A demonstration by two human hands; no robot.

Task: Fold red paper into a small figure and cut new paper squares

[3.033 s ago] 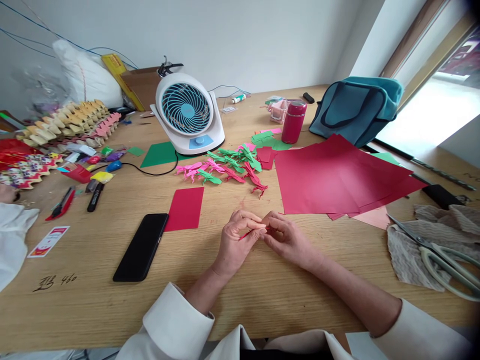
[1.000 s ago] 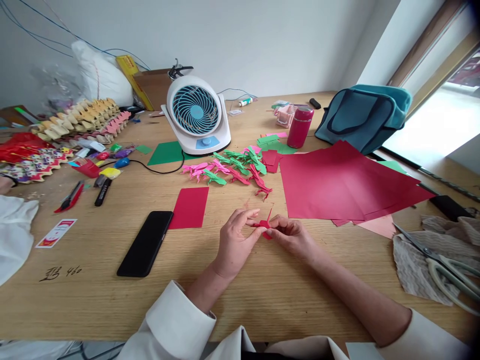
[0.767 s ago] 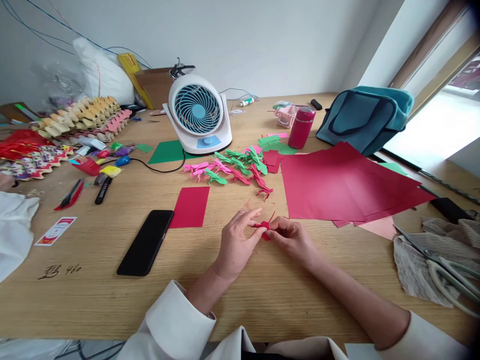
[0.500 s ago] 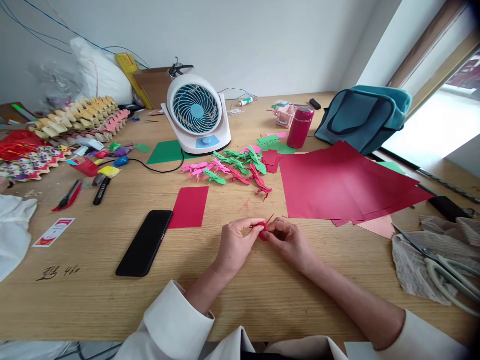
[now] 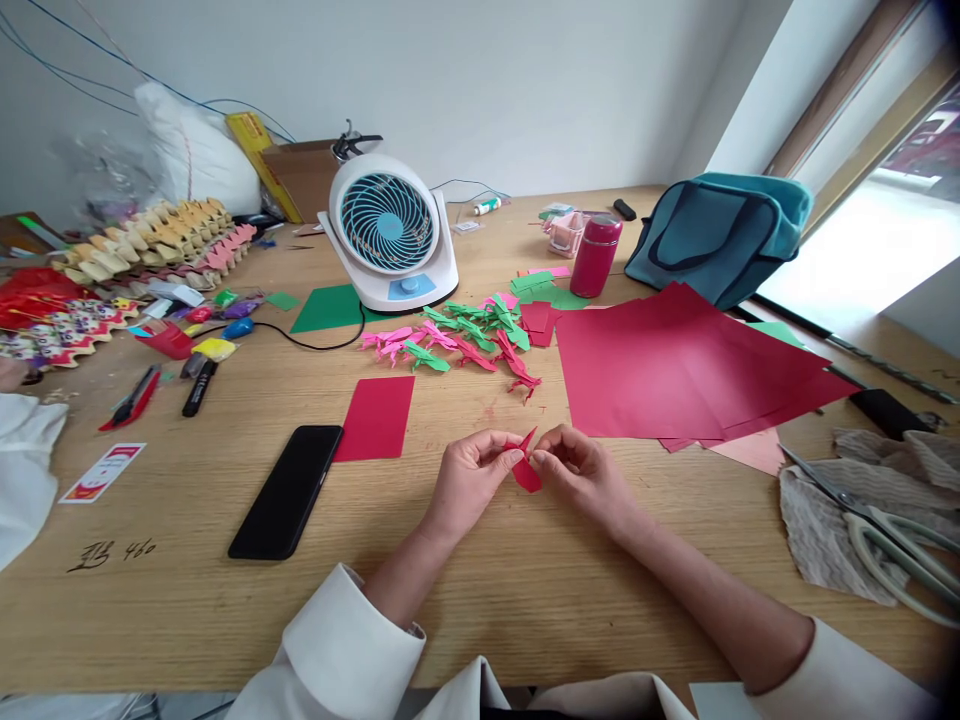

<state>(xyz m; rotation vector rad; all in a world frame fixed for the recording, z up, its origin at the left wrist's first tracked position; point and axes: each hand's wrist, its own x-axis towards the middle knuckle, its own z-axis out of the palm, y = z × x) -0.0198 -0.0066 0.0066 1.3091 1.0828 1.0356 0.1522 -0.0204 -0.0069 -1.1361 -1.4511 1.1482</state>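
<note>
Both hands meet over the wooden table (image 5: 525,580), pinching one small folded red paper piece (image 5: 526,470). My left hand (image 5: 469,480) grips its left side with thumb and fingertips. My right hand (image 5: 585,475) holds the right side, fingers curled. A pointed tip of the paper sticks up between them. Just beyond lies a row of finished folded paper figures (image 5: 457,340) in pink, green and red.
A black phone (image 5: 286,490) and a small red sheet (image 5: 375,417) lie to the left. Large red sheets (image 5: 675,360) spread at right, scissors (image 5: 877,520) on a cloth beyond. A desk fan (image 5: 386,235), red flask (image 5: 594,255), teal bag (image 5: 720,235) and craft clutter (image 5: 142,250) fill the back.
The folded red piece has been turned and worked between my fingers; its point now sticks up and a flap hangs lower. Both hands stayed in about the same spot.
</note>
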